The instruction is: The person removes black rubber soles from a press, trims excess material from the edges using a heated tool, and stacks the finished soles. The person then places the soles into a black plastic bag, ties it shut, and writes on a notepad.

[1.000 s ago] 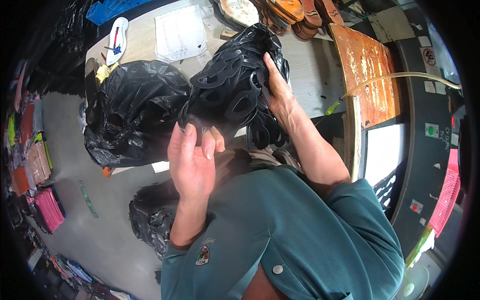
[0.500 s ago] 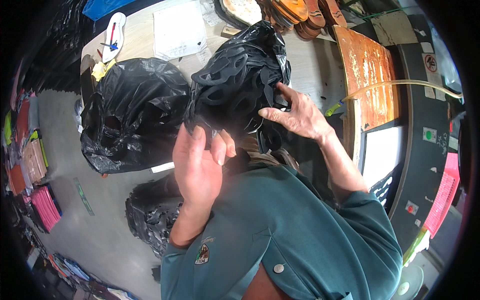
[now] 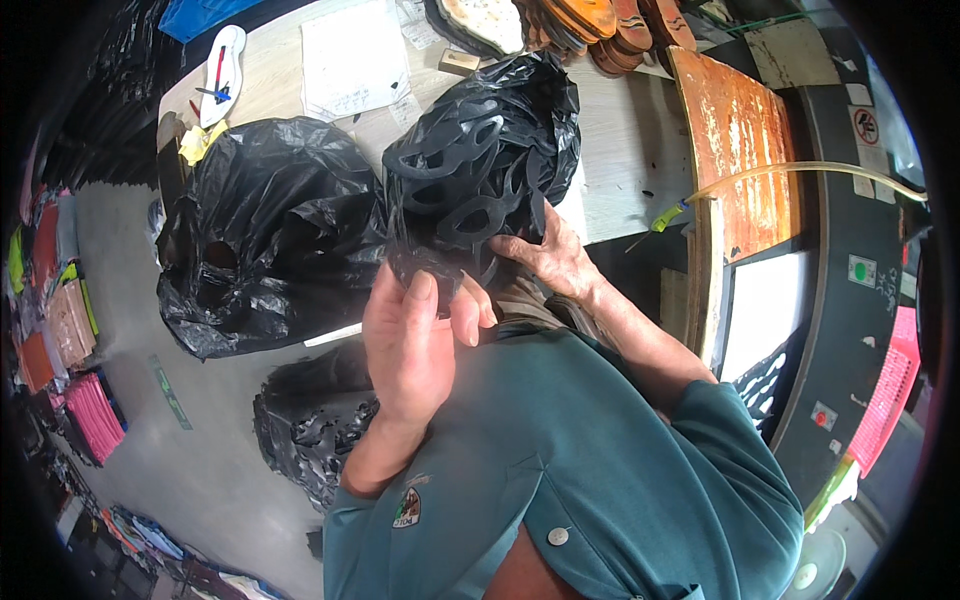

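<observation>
An opened black plastic bag (image 3: pixel 555 95) lies at the table's near edge, its mouth toward me. Several flat black cut-out pieces (image 3: pixel 475 220) with looped holes fill it. My left hand (image 3: pixel 412 345) is closed at the near left of the mouth, pinching the bag's thin rim between thumb and fingers. On the right side of the mouth, my right hand (image 3: pixel 562 262) grips the cut-out pieces, thumb in front and the other fingertips hidden behind them. A second, bulging black plastic bag (image 3: pixel 290 190) sits just left of the first.
On the table (image 3: pixel 270 75) lie a white paper sheet (image 3: pixel 355 60), a white tray (image 3: pixel 222 80) with pens and stacked orange-brown sole-shaped pieces (image 3: pixel 585 18). A rusty board (image 3: pixel 735 150) and a yellowish hose (image 3: pixel 800 165) stand right. Another black bag (image 3: pixel 315 410) rests on the floor.
My right hand has moved down and left, toward me. A black piece that hung below the bag's mouth no longer shows there. My left hand has shifted slightly right, still pinching the rim.
</observation>
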A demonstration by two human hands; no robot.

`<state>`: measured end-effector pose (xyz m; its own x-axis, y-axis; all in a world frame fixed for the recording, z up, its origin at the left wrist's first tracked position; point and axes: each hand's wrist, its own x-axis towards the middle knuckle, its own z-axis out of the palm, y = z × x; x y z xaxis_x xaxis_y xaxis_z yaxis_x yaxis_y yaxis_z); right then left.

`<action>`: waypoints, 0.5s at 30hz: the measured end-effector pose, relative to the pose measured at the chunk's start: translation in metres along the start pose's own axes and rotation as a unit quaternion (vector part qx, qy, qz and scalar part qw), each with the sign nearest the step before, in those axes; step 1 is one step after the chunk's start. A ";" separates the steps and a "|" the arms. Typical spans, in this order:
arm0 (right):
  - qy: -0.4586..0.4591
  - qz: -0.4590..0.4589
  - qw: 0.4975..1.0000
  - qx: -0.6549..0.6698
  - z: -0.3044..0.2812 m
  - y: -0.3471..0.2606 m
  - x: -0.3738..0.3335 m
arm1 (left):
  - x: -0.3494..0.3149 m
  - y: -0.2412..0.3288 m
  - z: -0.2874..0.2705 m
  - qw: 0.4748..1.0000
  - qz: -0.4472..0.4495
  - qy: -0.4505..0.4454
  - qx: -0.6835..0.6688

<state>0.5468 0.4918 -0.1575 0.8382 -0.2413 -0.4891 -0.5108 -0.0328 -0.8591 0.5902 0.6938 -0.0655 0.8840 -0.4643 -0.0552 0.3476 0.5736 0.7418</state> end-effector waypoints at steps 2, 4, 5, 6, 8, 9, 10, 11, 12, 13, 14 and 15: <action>-0.028 0.029 0.995 0.095 -0.005 -0.005 -0.002 | -0.002 0.004 -0.005 1.000 -0.010 0.007 0.019; -0.038 0.041 0.986 0.158 -0.013 -0.015 -0.002 | -0.006 0.012 -0.015 0.999 -0.038 0.024 0.030; -0.041 0.053 0.975 0.211 -0.015 -0.021 -0.001 | -0.010 0.015 -0.019 0.992 -0.035 0.078 0.089; -0.039 0.053 0.974 0.219 -0.020 -0.027 -0.003 | -0.012 0.018 -0.027 0.988 -0.029 0.072 0.133; -0.034 0.069 0.963 0.259 -0.023 -0.040 -0.001 | -0.018 0.023 -0.042 0.979 -0.067 0.096 0.169; -0.005 0.079 0.961 0.264 -0.023 -0.046 0.000 | -0.020 0.023 -0.049 0.977 -0.089 0.058 0.187; 0.053 0.112 0.937 0.327 -0.019 -0.051 -0.003 | -0.025 0.019 -0.052 0.960 -0.133 0.064 0.236; 0.069 0.153 0.923 0.346 -0.016 -0.057 0.000 | -0.029 0.016 -0.055 0.940 -0.181 0.069 0.280; 0.058 0.173 0.910 0.372 -0.010 -0.062 0.003 | -0.033 0.012 -0.056 0.922 -0.238 0.066 0.297; 0.048 0.192 0.896 0.398 -0.005 -0.067 0.005 | -0.037 0.007 -0.055 0.940 -0.197 0.010 0.279; 0.049 0.158 0.900 0.403 0.003 -0.071 0.007 | -0.041 0.004 -0.052 0.949 -0.199 -0.005 0.243; 0.084 0.145 0.908 0.384 0.009 -0.075 0.010 | -0.044 0.001 -0.048 0.956 -0.206 -0.019 0.205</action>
<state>0.5953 0.5010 -0.0995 0.6158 -0.2779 -0.7373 -0.3682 0.7258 -0.5811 0.5667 0.7471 -0.0947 0.6833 -0.6227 -0.3814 0.5054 0.0263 0.8625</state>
